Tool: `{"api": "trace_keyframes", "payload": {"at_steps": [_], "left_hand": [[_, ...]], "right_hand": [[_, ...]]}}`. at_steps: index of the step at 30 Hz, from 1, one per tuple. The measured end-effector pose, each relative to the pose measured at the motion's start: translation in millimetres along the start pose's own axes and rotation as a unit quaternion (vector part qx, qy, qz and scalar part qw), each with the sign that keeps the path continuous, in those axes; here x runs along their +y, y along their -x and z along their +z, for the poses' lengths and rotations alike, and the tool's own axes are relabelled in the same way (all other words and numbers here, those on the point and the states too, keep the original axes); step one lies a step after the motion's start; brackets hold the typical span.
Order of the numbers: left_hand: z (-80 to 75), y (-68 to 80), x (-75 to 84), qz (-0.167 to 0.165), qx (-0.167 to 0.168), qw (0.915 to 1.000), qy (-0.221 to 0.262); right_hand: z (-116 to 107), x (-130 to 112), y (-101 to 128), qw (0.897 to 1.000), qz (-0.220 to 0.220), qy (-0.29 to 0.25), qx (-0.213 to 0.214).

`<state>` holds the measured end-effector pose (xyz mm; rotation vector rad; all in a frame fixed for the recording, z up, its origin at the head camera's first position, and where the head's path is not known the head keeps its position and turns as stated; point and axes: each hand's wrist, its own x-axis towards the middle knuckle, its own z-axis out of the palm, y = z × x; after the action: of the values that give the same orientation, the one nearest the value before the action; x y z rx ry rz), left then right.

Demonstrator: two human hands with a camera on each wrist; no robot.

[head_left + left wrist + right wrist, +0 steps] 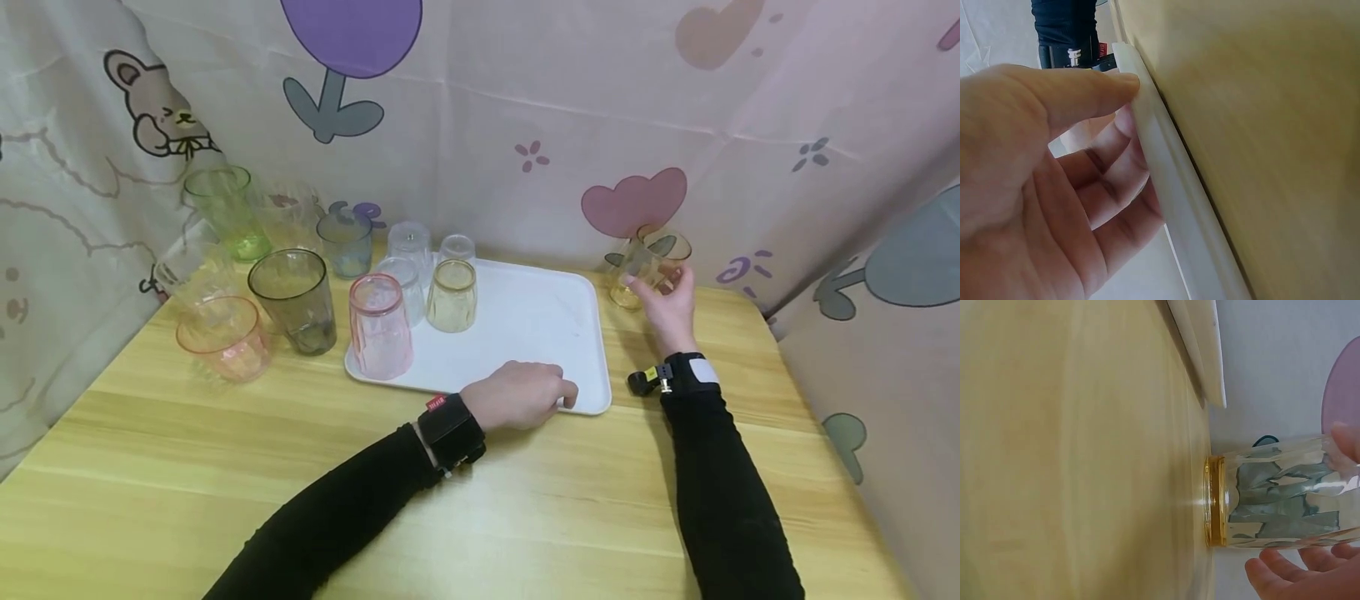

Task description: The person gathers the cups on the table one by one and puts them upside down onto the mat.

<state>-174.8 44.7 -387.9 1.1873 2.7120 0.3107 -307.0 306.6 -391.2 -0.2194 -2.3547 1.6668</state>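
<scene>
nearest the camera, the left hand (517,394) lies on the front rim of the white tray (525,333), wrist low on the wooden table (225,467), forearm coming in from the lower left. the left wrist view shows the thumb (1085,87) pressed against the outer edge of the rim and the fingers (1116,181) curled over onto the tray's inner side, so the rim is pinched between them; this reads as a steadying hold that keeps the tray from sliding.

just beyond those fingers the tray floor is bare; further left of the grip, upside-down cups crowd its far left part: a pink cup (380,327), a pale yellow cup (452,295) and clear ones behind.

further out, to the right of the tray, the right hand (663,304) reaches forward with the arm nearly straight. its fingers wrap loosely round an amber-tinted cup (649,268), which stands upright on the table near the curtain, apart from the tray's right edge. in the right wrist view its base (1215,501) sits flat on the wood, fingertips on the wall above.

off to the far left, upright tumblers stand on the table, among them a smoky grey one (294,300) and a green one (225,210).
</scene>
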Motion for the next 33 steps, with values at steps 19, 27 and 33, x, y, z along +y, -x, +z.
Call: {"api": "trace_keyframes", "payload": {"at_steps": [19,27,33], "left_hand": [[-1.3,-1.1,0.5,-0.011,-0.011,0.9999,-0.004],[-2.2,1.0,1.4,-0.008,-0.001,1.0000,0.001],[-1.6,2.7,1.8,-0.011,-0.002,0.9999,0.006]], "right_hand": [[-1,-5,2,1.000,0.018,0.011,0.009],[-1,-10,6,0.999,0.015,-0.014,0.040],[-1,-22,15,0.996,0.016,-0.074,0.055]]}}
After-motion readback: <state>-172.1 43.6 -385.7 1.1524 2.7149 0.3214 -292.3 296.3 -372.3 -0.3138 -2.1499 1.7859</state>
